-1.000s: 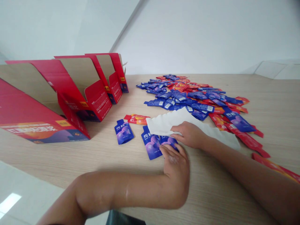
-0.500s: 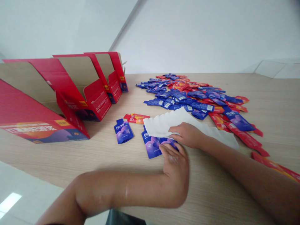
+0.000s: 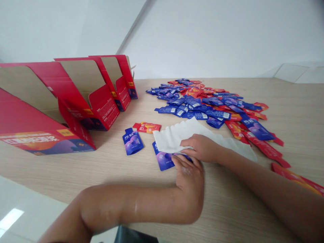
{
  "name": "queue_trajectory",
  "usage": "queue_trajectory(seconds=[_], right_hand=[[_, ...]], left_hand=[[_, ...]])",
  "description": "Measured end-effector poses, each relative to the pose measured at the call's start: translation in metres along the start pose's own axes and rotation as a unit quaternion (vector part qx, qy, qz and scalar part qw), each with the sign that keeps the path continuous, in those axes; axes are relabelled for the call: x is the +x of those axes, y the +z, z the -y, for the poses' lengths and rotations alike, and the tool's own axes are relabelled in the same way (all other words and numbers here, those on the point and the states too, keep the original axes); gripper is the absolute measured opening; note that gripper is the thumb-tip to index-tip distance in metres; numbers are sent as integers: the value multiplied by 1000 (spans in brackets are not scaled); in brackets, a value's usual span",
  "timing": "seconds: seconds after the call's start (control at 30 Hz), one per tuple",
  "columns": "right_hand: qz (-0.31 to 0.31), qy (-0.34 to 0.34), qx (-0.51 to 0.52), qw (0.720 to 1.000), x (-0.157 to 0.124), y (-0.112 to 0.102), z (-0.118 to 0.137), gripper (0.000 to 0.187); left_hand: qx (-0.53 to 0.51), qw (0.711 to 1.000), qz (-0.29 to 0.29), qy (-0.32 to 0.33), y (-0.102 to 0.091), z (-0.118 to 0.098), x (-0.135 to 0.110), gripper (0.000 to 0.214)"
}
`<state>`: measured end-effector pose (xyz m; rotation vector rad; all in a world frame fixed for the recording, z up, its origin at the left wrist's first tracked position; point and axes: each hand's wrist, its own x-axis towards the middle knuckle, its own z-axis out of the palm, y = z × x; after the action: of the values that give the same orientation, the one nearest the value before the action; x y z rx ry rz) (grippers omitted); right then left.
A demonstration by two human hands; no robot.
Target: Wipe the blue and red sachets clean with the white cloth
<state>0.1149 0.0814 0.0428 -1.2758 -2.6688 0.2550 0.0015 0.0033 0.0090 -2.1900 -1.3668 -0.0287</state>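
Observation:
My right hand [image 3: 201,147] is closed on a white cloth [image 3: 174,135] that stretches to both sides of it and lies over part of a blue pouch [image 3: 165,162]. Below it, my left hand [image 3: 188,168] rests palm down, its fingers laid out on the pouch's right side. Hand and cloth hide much of the blue packaging there. Just left lie a blue pouch with purple fruit print [image 3: 133,141] and a red pouch [image 3: 147,127], both flat on the table.
Open red cartons [image 3: 105,104] stand in a row on the left, flaps up. A heap of blue and red pouches [image 3: 194,103] spreads across the back and right of the wooden table [image 3: 121,175]. One red pouch [image 3: 296,177] lies near my right forearm. A white wall rises behind.
My right hand has moved slightly down and left with the cloth, which now covers more of the blue pouch. My left hand has stayed in place.

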Motion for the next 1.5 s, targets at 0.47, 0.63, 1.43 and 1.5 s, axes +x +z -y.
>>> queue_trajectory(seconds=[0.47, 0.63, 1.43, 1.5], right_hand=[[-42, 16, -26, 999, -3, -8, -2, 28], [16, 4, -2, 1000, -1, -3, -1, 26], [-21, 62, -56, 996, -1, 1, -21, 28], [-36, 66, -59, 995, -2, -2, -22, 28]], left_hand=[[-2, 1000, 6, 0, 1, 1, 0, 36], [16, 1000, 8, -3, 1, 0, 0, 34], [23, 1000, 11, 14, 4, -1, -2, 37], [26, 999, 14, 14, 4, -2, -2, 38]])
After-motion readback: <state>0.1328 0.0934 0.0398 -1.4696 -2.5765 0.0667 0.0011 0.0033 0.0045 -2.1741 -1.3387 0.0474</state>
